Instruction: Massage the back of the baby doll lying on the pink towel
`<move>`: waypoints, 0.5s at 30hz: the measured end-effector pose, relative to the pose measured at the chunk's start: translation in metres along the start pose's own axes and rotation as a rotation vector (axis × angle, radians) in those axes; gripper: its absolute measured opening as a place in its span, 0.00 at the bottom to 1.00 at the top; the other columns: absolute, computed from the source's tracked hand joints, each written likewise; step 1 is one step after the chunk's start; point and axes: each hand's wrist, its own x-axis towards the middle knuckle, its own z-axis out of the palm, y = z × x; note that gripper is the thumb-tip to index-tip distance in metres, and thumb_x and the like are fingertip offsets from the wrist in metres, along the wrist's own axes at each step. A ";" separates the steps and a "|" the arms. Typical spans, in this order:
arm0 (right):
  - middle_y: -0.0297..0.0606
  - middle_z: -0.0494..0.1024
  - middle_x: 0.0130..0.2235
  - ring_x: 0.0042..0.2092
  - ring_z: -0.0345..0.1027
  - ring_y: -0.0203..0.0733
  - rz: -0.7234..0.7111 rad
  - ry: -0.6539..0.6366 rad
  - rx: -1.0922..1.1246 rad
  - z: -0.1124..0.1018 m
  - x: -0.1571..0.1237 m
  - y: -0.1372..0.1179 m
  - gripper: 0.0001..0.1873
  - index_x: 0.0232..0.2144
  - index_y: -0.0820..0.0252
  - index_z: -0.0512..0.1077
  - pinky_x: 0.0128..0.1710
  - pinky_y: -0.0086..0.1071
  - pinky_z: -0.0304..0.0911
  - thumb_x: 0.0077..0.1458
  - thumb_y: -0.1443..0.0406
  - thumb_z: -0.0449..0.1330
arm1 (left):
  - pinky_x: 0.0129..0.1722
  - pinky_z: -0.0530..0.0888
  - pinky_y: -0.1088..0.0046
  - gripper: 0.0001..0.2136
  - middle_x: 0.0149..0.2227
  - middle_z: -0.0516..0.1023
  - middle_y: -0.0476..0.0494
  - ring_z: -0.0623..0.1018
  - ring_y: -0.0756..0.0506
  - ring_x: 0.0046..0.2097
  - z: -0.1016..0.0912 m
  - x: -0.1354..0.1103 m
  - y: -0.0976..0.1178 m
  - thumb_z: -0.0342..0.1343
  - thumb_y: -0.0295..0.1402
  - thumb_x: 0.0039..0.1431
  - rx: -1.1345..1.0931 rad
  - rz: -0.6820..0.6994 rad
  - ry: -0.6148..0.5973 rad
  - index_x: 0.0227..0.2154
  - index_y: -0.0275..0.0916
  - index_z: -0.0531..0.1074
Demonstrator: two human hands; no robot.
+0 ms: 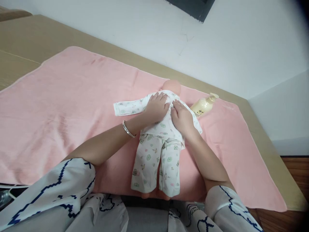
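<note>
A baby doll (pixel 172 86) lies on its back on a pink blanket (pixel 60 106), dressed in a white printed top and trousers (pixel 154 158). My left hand (pixel 156 108) lies on the doll's chest with its fingers curled into the top's front. A silver bangle sits on that wrist. My right hand (pixel 182 117) rests beside it on the other half of the chest, fingers together on the fabric. One empty-looking sleeve (pixel 126 108) stretches out to the left. The doll's feet hang over the near edge.
A cream pump bottle (pixel 204 105) lies on the blanket just right of the doll's shoulder. The blanket covers a beige table (pixel 29 35) against a white wall. Wooden floor (pixel 296 180) shows at the far right.
</note>
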 end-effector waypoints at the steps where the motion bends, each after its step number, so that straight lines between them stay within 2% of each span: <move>1: 0.50 0.68 0.67 0.71 0.58 0.52 0.009 -0.003 0.021 0.001 0.005 0.008 0.30 0.64 0.67 0.67 0.72 0.52 0.54 0.69 0.58 0.41 | 0.70 0.61 0.47 0.23 0.67 0.67 0.26 0.64 0.31 0.70 0.000 -0.005 0.008 0.43 0.33 0.71 0.026 -0.001 0.012 0.64 0.27 0.65; 3: 0.53 0.65 0.69 0.72 0.55 0.54 0.019 -0.017 0.040 0.002 0.014 0.021 0.32 0.66 0.70 0.64 0.72 0.54 0.51 0.69 0.57 0.41 | 0.69 0.63 0.49 0.23 0.66 0.69 0.26 0.66 0.31 0.69 -0.002 -0.013 0.022 0.44 0.30 0.69 0.067 0.031 0.021 0.63 0.27 0.67; 5: 0.56 0.62 0.70 0.73 0.53 0.56 0.031 -0.035 0.029 0.004 0.017 0.026 0.33 0.66 0.74 0.62 0.73 0.55 0.49 0.68 0.58 0.41 | 0.68 0.65 0.51 0.21 0.65 0.71 0.26 0.67 0.32 0.68 -0.005 -0.014 0.028 0.44 0.28 0.68 0.081 0.071 -0.003 0.60 0.27 0.70; 8: 0.57 0.65 0.69 0.72 0.55 0.58 0.053 -0.023 -0.012 0.003 0.010 0.013 0.32 0.66 0.74 0.63 0.72 0.57 0.50 0.68 0.60 0.41 | 0.67 0.67 0.55 0.20 0.62 0.74 0.31 0.70 0.35 0.67 -0.007 -0.005 0.015 0.44 0.28 0.69 0.010 0.070 -0.061 0.56 0.31 0.74; 11: 0.56 0.70 0.65 0.69 0.61 0.58 0.045 -0.014 -0.055 -0.003 -0.003 -0.009 0.30 0.63 0.71 0.66 0.70 0.57 0.54 0.67 0.61 0.43 | 0.68 0.66 0.55 0.19 0.62 0.75 0.37 0.70 0.37 0.67 -0.005 0.006 -0.005 0.45 0.31 0.69 -0.049 0.046 -0.042 0.56 0.36 0.74; 13: 0.56 0.72 0.64 0.68 0.62 0.59 0.031 -0.044 -0.070 -0.008 -0.008 -0.016 0.29 0.63 0.71 0.67 0.70 0.56 0.55 0.68 0.61 0.43 | 0.69 0.63 0.52 0.21 0.64 0.72 0.32 0.67 0.34 0.69 -0.004 0.008 -0.009 0.44 0.32 0.69 0.002 0.023 -0.038 0.59 0.31 0.72; 15: 0.56 0.71 0.65 0.69 0.61 0.58 0.033 -0.080 -0.061 -0.011 -0.007 -0.014 0.30 0.63 0.71 0.67 0.70 0.55 0.54 0.69 0.60 0.42 | 0.70 0.62 0.50 0.24 0.67 0.68 0.25 0.65 0.31 0.70 -0.006 0.005 -0.002 0.43 0.33 0.70 0.073 -0.008 -0.060 0.61 0.24 0.68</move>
